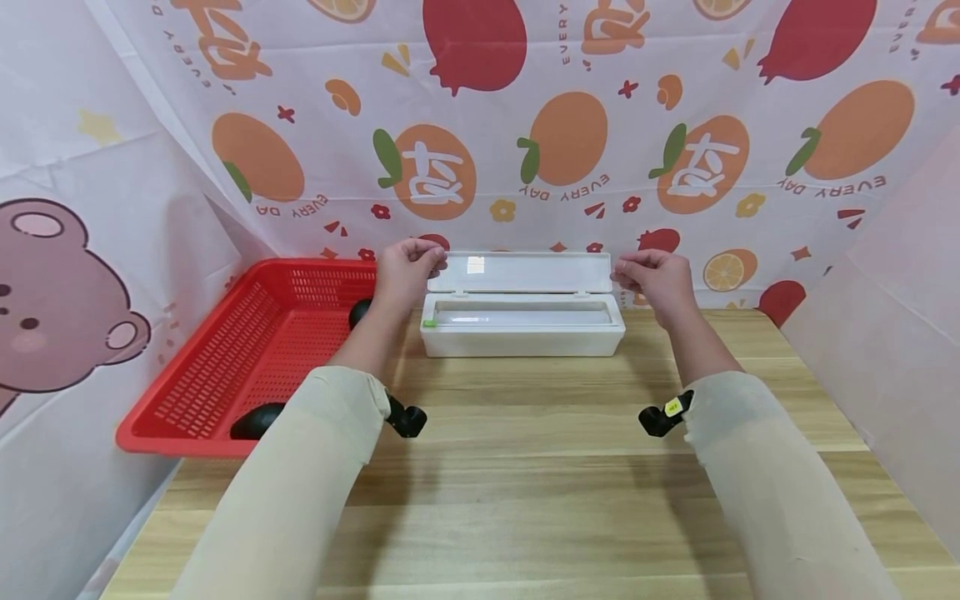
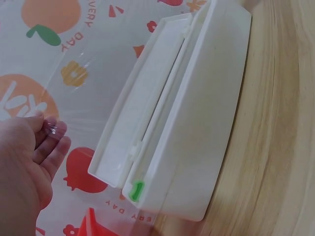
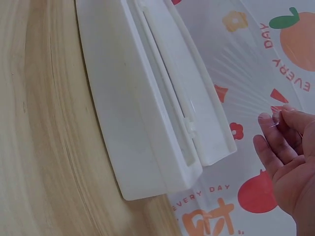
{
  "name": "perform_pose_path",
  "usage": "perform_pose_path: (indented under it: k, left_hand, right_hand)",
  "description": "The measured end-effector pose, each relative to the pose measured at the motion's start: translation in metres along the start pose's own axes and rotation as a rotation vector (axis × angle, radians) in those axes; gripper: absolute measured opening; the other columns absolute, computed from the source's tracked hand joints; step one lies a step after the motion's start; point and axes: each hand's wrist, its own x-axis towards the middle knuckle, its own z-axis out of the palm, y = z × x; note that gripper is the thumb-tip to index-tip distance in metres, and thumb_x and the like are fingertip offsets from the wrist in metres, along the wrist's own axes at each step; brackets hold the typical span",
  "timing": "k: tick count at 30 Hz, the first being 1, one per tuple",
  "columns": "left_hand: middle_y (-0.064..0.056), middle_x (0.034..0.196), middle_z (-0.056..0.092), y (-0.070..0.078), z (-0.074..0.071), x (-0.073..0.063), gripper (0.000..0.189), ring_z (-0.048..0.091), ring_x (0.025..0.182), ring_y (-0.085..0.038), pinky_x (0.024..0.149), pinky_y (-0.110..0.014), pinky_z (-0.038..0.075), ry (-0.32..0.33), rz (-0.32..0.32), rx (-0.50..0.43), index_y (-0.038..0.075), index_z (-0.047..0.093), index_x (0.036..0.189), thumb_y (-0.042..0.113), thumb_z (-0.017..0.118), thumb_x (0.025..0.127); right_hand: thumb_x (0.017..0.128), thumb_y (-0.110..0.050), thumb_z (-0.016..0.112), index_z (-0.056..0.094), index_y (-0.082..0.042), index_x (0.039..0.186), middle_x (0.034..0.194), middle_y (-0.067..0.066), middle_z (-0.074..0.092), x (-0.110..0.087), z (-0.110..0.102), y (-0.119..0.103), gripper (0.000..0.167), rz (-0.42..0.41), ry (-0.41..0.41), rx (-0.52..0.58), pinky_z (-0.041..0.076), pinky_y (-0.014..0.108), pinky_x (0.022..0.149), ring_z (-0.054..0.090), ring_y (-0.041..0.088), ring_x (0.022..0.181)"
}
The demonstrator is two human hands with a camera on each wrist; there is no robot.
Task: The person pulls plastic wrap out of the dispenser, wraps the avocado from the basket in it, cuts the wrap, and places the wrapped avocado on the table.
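A white cling film dispenser (image 1: 521,344) stands on the table against the fruit-print cloth, its lid (image 1: 525,273) flipped up toward the back. A green slider (image 2: 137,191) sits at its left end. Clear cling film (image 3: 246,78) stretches between both hands behind the lid, with fine creases fanning out from the right fingertips. My left hand (image 1: 405,271) pinches one corner, off the lid's left end. Level with it, my right hand (image 1: 660,279) pinches the other corner beyond the lid's right end. A roll (image 1: 525,317) lies inside the dispenser's slot.
A red plastic basket (image 1: 202,367) stands at the left, holding dark, shiny rounded things (image 1: 257,421), partly hidden by the left arm. The wooden table (image 1: 525,500) extends in front of the dispenser. Printed cloth (image 1: 491,183) hangs close behind it.
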Motion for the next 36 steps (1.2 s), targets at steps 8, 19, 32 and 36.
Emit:
perform_pose_path:
  k: [8, 19, 32, 36]
  left_hand:
    - [-0.010, 0.112, 0.071, 0.008, -0.001, 0.001, 0.029, 0.070, 0.099, -0.018, 0.091, -0.028, 0.054, 0.004, 0.011, -0.005, 0.007, 0.069, 0.116, 0.024, 0.067, 0.093]
    - [-0.011, 0.107, 0.071, 0.020, -0.001, 0.002, 0.024, 0.069, 0.095, -0.018, 0.087, -0.026, 0.056, 0.021, 0.053, 0.005, 0.005, 0.070, 0.111, 0.020, 0.068, 0.093]
    - [-0.008, 0.104, 0.069, 0.039, -0.003, 0.001, 0.026, 0.069, 0.095, -0.022, 0.086, -0.024, 0.055, 0.039, 0.060, 0.070, 0.009, 0.070, 0.113, 0.025, 0.068, 0.093]
    - [-0.007, 0.099, 0.068, 0.042, -0.003, 0.003, 0.023, 0.070, 0.091, -0.022, 0.081, -0.023, 0.056, 0.047, 0.079, 0.075, 0.011, 0.071, 0.110, 0.025, 0.069, 0.092]
  right_hand:
    - [0.089, -0.028, 0.072, 0.069, -0.010, 0.115, 0.103, 0.003, 0.072, 0.000, -0.001, -0.008, 0.031, 0.001, 0.018, 0.016, 0.057, 0.027, 0.082, 0.073, 0.012, 0.089]
    - [0.088, -0.021, 0.074, 0.070, -0.005, 0.110, 0.092, 0.002, 0.072, 0.001, -0.003, -0.017, 0.027, -0.043, 0.021, 0.097, 0.058, 0.026, 0.074, 0.073, 0.012, 0.082]
    - [0.090, -0.016, 0.072, 0.071, -0.005, 0.105, 0.088, 0.001, 0.072, -0.003, -0.006, -0.036, 0.019, -0.069, 0.020, 0.097, 0.059, 0.027, 0.075, 0.073, 0.013, 0.079]
    - [0.089, -0.015, 0.072, 0.071, -0.005, 0.103, 0.088, 0.002, 0.072, -0.004, -0.007, -0.042, 0.017, -0.063, 0.026, 0.103, 0.059, 0.027, 0.074, 0.071, 0.013, 0.077]
